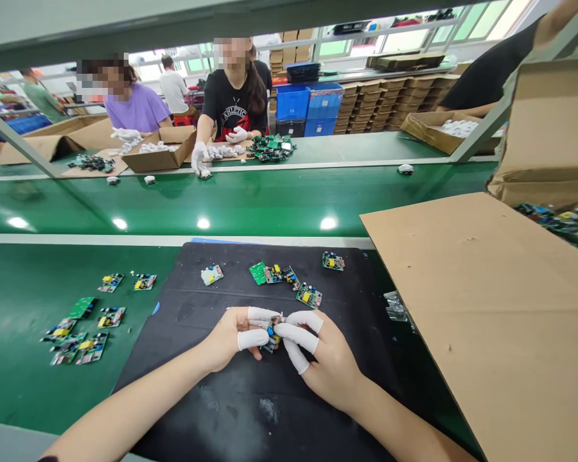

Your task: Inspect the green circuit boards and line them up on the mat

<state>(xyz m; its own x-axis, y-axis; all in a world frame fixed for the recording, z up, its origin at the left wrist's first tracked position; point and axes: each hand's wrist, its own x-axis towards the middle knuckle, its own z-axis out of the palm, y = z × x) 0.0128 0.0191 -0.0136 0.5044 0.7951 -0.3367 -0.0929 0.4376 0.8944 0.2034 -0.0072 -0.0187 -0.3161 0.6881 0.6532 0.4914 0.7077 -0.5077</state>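
Between my two hands, above a black mat (pixel 212 410), is a small circuit board (pixel 271 340) with blue and yellow parts. My left hand (pixel 241 337) pinches it from the left, white finger cots on the thumb and a finger. From the right, my right hand (pixel 318 353) grips the same board with several fingers in white cots. The fingertips hide much of the board. Beyond my hands lie more circuit boards: one with a pale coating (pixel 212 275), a green one face down (pixel 258 273), a populated one (pixel 309 296) and another (pixel 333 260) farther right.
More circuit boards (pixel 92 348) lie on the green bench at left. A large cardboard sheet (pixel 481 308) covers the right, with a carton of boards (pixel 553 221) behind. Across the green conveyor (pixel 270 199), a co-worker in black (pixel 236 102) handles parts beside a board pile (pixel 271 149).
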